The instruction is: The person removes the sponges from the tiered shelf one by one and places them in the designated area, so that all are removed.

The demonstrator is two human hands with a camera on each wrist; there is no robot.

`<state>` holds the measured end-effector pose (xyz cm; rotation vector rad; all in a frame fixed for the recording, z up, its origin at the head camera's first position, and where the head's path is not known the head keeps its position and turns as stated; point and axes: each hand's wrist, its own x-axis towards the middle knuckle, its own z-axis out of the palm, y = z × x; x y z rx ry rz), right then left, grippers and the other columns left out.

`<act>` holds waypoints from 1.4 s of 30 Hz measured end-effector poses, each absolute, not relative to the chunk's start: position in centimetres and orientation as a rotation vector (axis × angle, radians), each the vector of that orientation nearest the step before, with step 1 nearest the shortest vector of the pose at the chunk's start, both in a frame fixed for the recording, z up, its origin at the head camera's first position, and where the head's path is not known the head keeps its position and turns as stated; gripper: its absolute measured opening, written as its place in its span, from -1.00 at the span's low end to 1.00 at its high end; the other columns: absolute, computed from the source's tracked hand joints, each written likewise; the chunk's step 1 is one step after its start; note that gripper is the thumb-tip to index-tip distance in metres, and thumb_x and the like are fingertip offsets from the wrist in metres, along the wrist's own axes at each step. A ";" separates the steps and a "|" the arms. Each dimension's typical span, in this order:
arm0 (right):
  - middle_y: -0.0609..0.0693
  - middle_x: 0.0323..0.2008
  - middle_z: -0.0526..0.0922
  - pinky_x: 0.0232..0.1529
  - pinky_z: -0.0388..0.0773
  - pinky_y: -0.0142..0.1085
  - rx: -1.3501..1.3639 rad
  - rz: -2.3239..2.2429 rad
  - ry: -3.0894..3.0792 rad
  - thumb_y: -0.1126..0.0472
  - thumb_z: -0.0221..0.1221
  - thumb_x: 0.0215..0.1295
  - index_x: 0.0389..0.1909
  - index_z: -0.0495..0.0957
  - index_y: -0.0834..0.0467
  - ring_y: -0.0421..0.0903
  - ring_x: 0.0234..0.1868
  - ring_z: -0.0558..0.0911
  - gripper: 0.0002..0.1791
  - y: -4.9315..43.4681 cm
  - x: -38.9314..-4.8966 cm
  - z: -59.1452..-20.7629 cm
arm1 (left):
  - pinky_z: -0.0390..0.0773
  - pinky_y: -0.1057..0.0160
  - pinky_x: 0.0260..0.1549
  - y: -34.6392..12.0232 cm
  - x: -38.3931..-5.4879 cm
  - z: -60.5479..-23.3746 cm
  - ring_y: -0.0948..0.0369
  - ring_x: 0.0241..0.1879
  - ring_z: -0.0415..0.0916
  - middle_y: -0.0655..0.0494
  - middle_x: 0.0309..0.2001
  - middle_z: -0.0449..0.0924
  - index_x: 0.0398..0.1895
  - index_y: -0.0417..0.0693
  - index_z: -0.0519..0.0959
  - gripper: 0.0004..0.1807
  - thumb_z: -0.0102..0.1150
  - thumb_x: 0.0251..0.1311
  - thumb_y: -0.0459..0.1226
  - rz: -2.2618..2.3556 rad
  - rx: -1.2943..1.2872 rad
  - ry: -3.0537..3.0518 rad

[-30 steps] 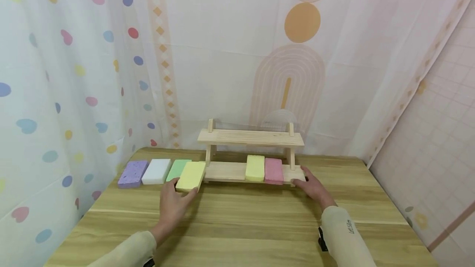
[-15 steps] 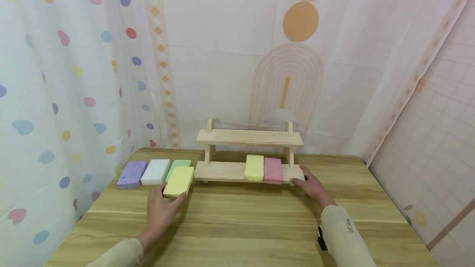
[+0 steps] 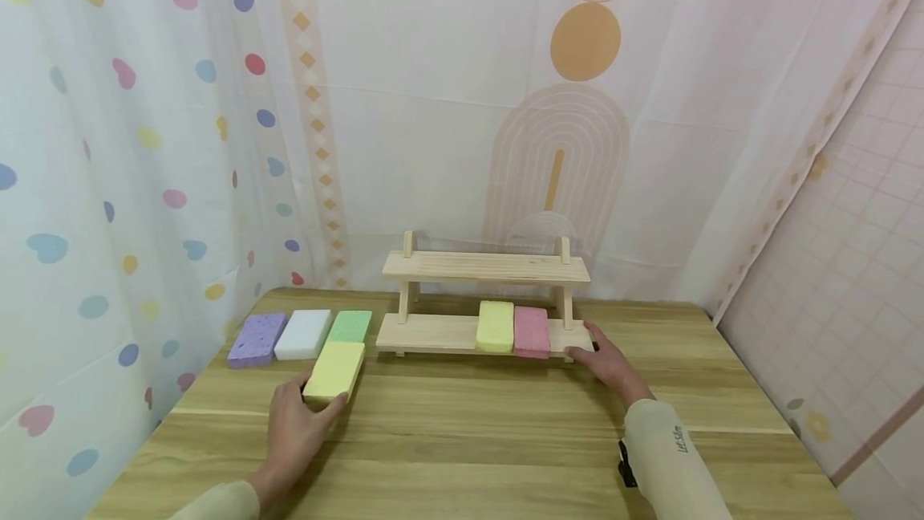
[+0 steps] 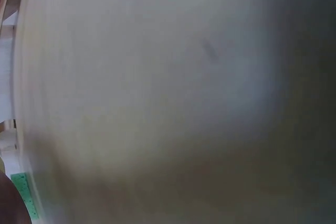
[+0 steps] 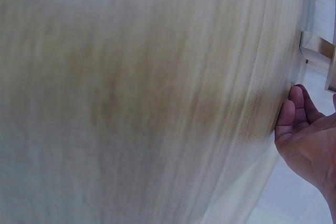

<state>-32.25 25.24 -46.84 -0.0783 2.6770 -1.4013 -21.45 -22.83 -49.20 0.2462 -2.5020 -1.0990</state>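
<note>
In the head view my left hand (image 3: 294, 428) holds a pale yellow sponge (image 3: 335, 369) by its sides, thumb at the right and fingers at the left. That sponge overlaps the near end of a green sponge (image 3: 350, 326). My right hand (image 3: 612, 366) grips the right end of the lower board of a two-tier wooden rack (image 3: 433, 333), its thumb at the front edge. Another yellow sponge (image 3: 495, 326) and a pink sponge (image 3: 532, 332) lie side by side on that board. The right wrist view shows the right hand (image 5: 312, 142) with bent fingers.
A white sponge (image 3: 304, 335) and a purple sponge (image 3: 257, 339) lie left of the green one on the wooden table (image 3: 491, 440). The rack's upper board (image 3: 487, 266) stands above and behind the lower one. A patterned curtain (image 3: 433, 143) hangs behind.
My left hand has moved left and nearer to me with the yellow sponge, uncovering the rack's left end and more of the green sponge. The right hand stays at the rack.
</note>
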 end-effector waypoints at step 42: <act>0.40 0.50 -0.11 0.36 0.03 0.25 -0.064 -1.476 2.613 -0.10 0.17 0.39 0.59 -0.21 0.17 0.37 0.48 -0.05 0.00 25.4 -32.0 -46.6 | 0.28 -0.23 0.09 -23.6 -22.0 -49.0 -0.27 0.11 0.25 -0.48 0.07 0.36 0.27 -0.63 0.24 -0.11 0.33 0.18 -0.04 -1.072 0.329 -2.550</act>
